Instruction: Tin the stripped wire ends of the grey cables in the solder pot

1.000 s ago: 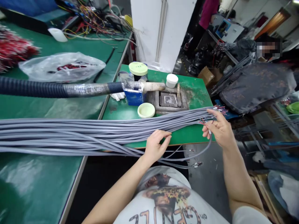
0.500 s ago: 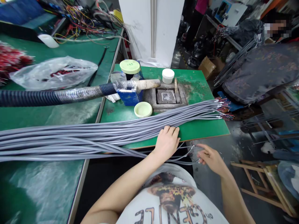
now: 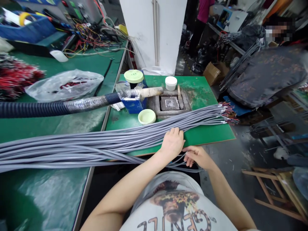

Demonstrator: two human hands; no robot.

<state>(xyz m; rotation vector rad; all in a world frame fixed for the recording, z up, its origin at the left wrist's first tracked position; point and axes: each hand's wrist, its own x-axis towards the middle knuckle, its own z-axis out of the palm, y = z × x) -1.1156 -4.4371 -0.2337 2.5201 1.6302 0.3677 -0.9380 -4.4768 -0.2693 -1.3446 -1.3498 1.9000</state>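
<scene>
Right hand [image 3: 198,157] has moved in from the loose cable ends to just beside the left hand [image 3: 172,141], below the near edge of the green desk [image 3: 207,133]. Its index finger points at the left hand, other fingers loosely bent by loose cables [image 3: 186,169]; can't tell if it pinches one. Left hand has stayed over the near side of the grey cable bundle [image 3: 134,131], fingers curled and close together, grip hidden. Bundle lies lengthwise across the desk, wire ends [image 3: 227,112] fanned out near the right end. Containers behind it: square-welled block [image 3: 170,113] with a silvery patch inside, scraper [image 3: 179,96] lying over its right side; white tub [image 3: 171,84], contents not visible; shallow pale green dish [image 3: 147,117], inside facing up; blue box [image 3: 132,107] with a hose nozzle [image 3: 151,92] across it, pale green lid [image 3: 133,76] above. Left: clear bag [image 3: 43,89] holding red and dark pieces; blue bin [image 3: 31,32] with a yellow ring [image 3: 23,18].
</scene>
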